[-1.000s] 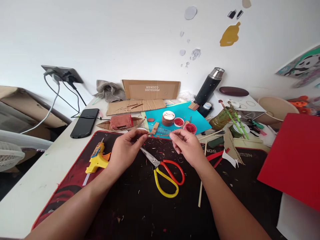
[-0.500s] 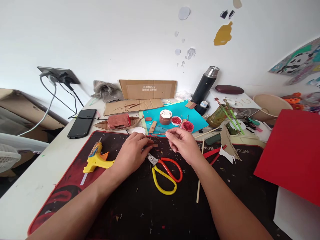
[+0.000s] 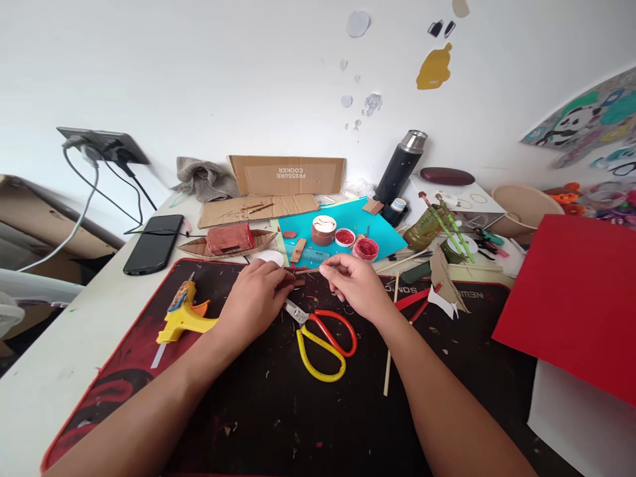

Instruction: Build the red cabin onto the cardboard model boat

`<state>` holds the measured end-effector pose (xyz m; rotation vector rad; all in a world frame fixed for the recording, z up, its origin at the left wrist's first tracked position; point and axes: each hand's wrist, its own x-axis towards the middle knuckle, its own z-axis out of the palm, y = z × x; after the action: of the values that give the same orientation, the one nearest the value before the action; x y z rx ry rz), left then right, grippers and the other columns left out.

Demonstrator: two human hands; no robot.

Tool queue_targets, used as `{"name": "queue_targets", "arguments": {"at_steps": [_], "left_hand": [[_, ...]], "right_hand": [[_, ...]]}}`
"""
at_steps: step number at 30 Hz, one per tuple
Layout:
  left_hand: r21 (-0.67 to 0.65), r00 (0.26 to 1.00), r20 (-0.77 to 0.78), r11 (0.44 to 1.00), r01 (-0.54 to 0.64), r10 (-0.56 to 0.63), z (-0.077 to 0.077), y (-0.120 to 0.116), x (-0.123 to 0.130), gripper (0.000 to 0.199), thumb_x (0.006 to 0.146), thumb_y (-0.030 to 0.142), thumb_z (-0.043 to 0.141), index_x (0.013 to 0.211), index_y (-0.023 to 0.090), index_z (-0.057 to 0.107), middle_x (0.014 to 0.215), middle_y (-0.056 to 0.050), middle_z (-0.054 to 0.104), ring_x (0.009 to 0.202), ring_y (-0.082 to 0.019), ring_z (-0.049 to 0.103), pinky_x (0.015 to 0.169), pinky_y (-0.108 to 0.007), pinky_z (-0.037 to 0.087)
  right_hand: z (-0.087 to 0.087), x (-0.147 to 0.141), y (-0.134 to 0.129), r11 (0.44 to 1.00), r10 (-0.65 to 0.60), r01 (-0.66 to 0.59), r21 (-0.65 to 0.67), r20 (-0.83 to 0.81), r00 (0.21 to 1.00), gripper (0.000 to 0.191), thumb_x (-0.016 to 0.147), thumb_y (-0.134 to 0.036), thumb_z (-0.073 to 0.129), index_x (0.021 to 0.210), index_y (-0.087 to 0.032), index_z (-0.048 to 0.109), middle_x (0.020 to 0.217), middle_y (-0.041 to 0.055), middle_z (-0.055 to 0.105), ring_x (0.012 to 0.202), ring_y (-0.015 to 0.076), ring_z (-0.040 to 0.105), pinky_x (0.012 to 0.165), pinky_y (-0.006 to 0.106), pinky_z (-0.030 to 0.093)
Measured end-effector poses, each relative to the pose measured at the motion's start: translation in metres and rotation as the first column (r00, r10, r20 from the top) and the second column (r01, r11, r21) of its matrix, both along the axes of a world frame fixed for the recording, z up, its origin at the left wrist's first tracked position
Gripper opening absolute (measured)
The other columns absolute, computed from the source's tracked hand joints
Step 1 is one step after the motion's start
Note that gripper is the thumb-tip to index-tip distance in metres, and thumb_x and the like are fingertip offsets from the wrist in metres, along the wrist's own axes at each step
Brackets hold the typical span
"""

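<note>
My left hand [image 3: 259, 291] is closed in a pinch around a small brown cardboard strip [image 3: 299, 283], whose end shows past the fingertips. Thumb and fingers of my right hand [image 3: 354, 286] pinch a thin brown stick [image 3: 309, 272] that points left toward the other hand. Just below the hands lie scissors [image 3: 301, 318] with one red and one yellow handle, their tips near my left fingers. Behind my left hand sits a cardboard boat [image 3: 193, 247] with a red cabin [image 3: 229, 239]. A yellow glue gun [image 3: 186, 319] rests left of my left forearm.
Open paint jars [image 3: 366, 249] stand on a blue sheet [image 3: 385, 225] behind the hands. A black phone [image 3: 153, 245] lies at left. A dark flask [image 3: 399, 173] leans at the back. Red card [image 3: 571, 298] sticks up at right. A wooden stick [image 3: 387, 374] lies by my right forearm.
The view has shifted slightly, so everything sits a little further left. The thin stick's left end has come closer to my left hand. Both hands keep their pinches.
</note>
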<state>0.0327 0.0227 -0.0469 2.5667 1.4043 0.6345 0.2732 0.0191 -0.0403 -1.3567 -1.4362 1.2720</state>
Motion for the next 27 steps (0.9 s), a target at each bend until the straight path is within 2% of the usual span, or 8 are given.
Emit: {"name": "queue_targets", "arguments": {"at_steps": [2, 5, 8, 12, 19, 23, 27], "left_hand": [[0.006, 1.000, 0.001, 1.000, -0.008, 0.008, 0.000, 0.002, -0.001, 0.014, 0.104, 0.026, 0.068, 0.099, 0.021, 0.079, 0.099, -0.009, 0.078, 0.098, -0.031, 0.067, 0.091, -0.046, 0.056], [0.004, 1.000, 0.005, 1.000, -0.003, 0.003, -0.001, 0.003, -0.001, 0.014, 0.104, 0.024, 0.067, 0.100, 0.021, 0.079, 0.099, -0.008, 0.079, 0.098, -0.031, 0.067, 0.091, -0.046, 0.056], [0.008, 1.000, -0.001, 1.000, -0.007, 0.007, -0.001, 0.003, 0.001, 0.015, 0.104, 0.025, 0.066, 0.101, 0.021, 0.079, 0.100, -0.008, 0.079, 0.098, -0.031, 0.067, 0.091, -0.046, 0.056], [0.036, 0.999, -0.033, 0.999, -0.018, 0.019, -0.001, 0.003, 0.003, 0.019, 0.106, 0.028, 0.063, 0.103, 0.021, 0.080, 0.098, -0.010, 0.079, 0.097, -0.033, 0.067, 0.089, -0.048, 0.056], [0.050, 0.996, -0.085, 0.998, 0.023, -0.019, -0.002, 0.001, 0.009, 0.020, 0.107, 0.026, 0.062, 0.107, 0.020, 0.081, 0.103, -0.010, 0.081, 0.099, -0.033, 0.067, 0.093, -0.049, 0.055], [0.053, 0.994, -0.103, 0.998, 0.027, -0.022, -0.002, 0.001, 0.013, 0.021, 0.107, 0.025, 0.060, 0.107, 0.022, 0.081, 0.105, -0.010, 0.081, 0.100, -0.032, 0.067, 0.095, -0.049, 0.054], [0.046, 0.993, -0.112, 0.998, 0.041, -0.035, -0.003, 0.001, 0.016, 0.023, 0.107, 0.023, 0.060, 0.113, 0.020, 0.082, 0.106, -0.011, 0.082, 0.102, -0.033, 0.067, 0.096, -0.050, 0.055]], "right_hand": [[-0.002, 0.001, 0.000, 0.998, -0.024, 0.015, 0.060, 0.158, 0.987, 0.027, 0.098, -0.048, 0.070, 0.099, -0.022, 0.071, 0.067, -0.0032, 0.064, 0.055, 0.0166, 0.059, 0.055, 0.029, 0.043], [-0.004, 0.003, 0.000, 0.985, -0.071, 0.000, 0.172, 0.409, 0.910, 0.017, 0.099, -0.039, 0.071, 0.098, -0.022, 0.075, 0.069, -0.0015, 0.067, 0.063, 0.0194, 0.063, 0.061, 0.030, 0.041], [-0.004, 0.003, 0.001, 0.979, -0.084, -0.033, 0.199, 0.548, 0.832, 0.013, 0.101, -0.034, 0.073, 0.102, -0.022, 0.078, 0.073, 0.0001, 0.073, 0.064, 0.0200, 0.063, 0.064, 0.031, 0.040], [0.000, 0.004, 0.001, 0.977, -0.098, -0.039, 0.209, 0.605, 0.790, 0.012, 0.103, -0.031, 0.073, 0.109, -0.022, 0.079, 0.083, 0.0027, 0.080, 0.071, 0.0214, 0.069, 0.067, 0.031, 0.042], [0.001, 0.004, 0.003, 0.984, -0.079, -0.074, 0.163, 0.766, 0.639, 0.017, 0.106, -0.032, 0.071, 0.117, -0.022, 0.079, 0.095, 0.0066, 0.085, 0.090, 0.0280, 0.078, 0.070, 0.032, 0.045], [0.001, 0.004, 0.003, 0.984, -0.074, -0.081, 0.158, 0.780, 0.622, 0.021, 0.107, -0.032, 0.070, 0.123, -0.022, 0.079, 0.104, 0.0083, 0.087, 0.099, 0.0295, 0.080, 0.075, 0.033, 0.049], [0.003, 0.005, 0.004, 0.983, -0.078, -0.081, 0.166, 0.771, 0.632, 0.022, 0.107, -0.031, 0.069, 0.125, -0.023, 0.079, 0.103, 0.0073, 0.087, 0.097, 0.0285, 0.080, 0.075, 0.032, 0.050]]}}
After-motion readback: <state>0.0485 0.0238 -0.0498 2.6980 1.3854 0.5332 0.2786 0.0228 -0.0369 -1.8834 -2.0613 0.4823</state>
